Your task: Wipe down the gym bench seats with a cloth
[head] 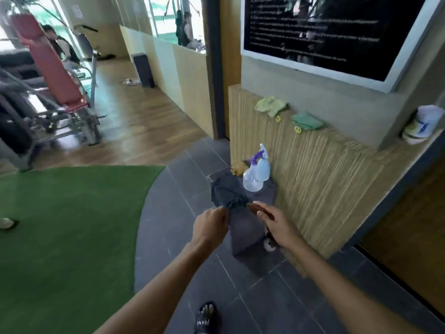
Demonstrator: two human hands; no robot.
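Tiled floor (197, 179): 2 seemingly empty spray bottles (255, 173); left hand (210, 226) pinches grey cloth (228, 192)

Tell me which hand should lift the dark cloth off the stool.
Left, probably. The left hand already pinches the bunched dark cloth, while the right hand holds a brown object.
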